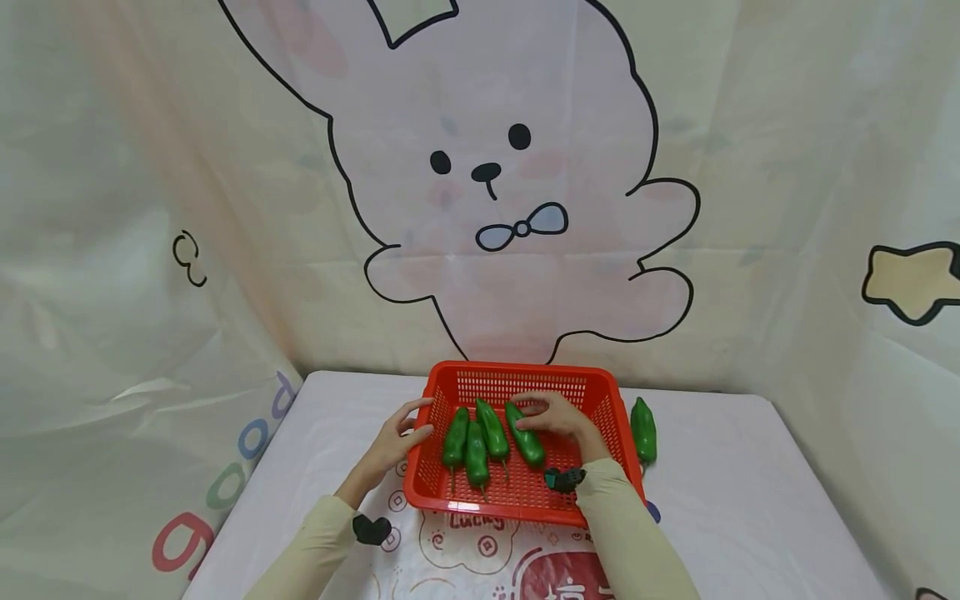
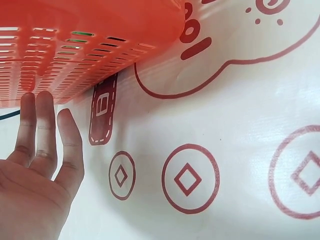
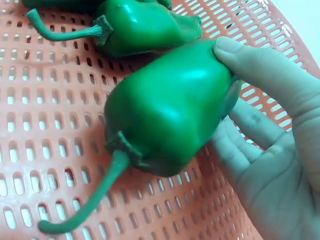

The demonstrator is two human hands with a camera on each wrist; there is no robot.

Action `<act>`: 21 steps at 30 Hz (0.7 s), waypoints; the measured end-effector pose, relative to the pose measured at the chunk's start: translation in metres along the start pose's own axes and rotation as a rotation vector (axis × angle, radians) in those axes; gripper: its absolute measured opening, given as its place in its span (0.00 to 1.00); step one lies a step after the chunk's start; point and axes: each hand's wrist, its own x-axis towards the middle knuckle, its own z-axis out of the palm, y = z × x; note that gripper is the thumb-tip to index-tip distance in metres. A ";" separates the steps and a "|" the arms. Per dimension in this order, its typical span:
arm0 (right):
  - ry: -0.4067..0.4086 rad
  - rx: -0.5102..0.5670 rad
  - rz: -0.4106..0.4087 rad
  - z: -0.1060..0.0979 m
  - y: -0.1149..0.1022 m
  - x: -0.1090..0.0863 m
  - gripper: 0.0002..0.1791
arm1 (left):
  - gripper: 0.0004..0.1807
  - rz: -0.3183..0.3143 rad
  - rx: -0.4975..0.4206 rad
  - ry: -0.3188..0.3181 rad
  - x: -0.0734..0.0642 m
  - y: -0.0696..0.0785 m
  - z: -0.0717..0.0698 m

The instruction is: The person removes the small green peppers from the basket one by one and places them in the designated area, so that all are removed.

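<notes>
A red plastic basket [image 1: 525,507] with slotted walls stands on the table, with several green peppers [image 1: 476,454] lying in it. Inside it, my right hand [image 1: 555,417] grips the rightmost green pepper [image 1: 527,442]. In the right wrist view the thumb presses on top of that green pepper [image 3: 165,105], and the fingers pass behind its far side. Its curved stem points away from the hand. My left hand [image 1: 393,442] is at the basket's left side. Seen from the left wrist, its extended fingers [image 2: 46,120] reach up to the basket wall [image 2: 115,25].
Another green pepper [image 1: 642,431] lies on the table just outside the basket's right wall. The white tablecloth [image 1: 720,500] carries red printed drawings near the front. Printed curtains [image 1: 802,208] hang behind the table and at both sides.
</notes>
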 end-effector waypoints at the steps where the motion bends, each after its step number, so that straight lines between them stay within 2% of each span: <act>1: 0.001 0.029 0.009 0.000 0.000 0.000 0.27 | 0.29 0.000 0.000 0.001 0.000 0.000 0.000; 7: 0.020 0.150 0.074 0.001 0.001 0.001 0.31 | 0.30 0.014 0.002 0.000 0.001 -0.002 0.000; 16: 0.067 0.144 0.050 0.000 -0.007 0.001 0.32 | 0.30 0.030 0.015 -0.009 0.001 0.000 0.000; 21: 0.077 0.158 0.054 -0.001 -0.011 0.001 0.34 | 0.30 0.037 0.040 0.001 -0.004 0.013 0.001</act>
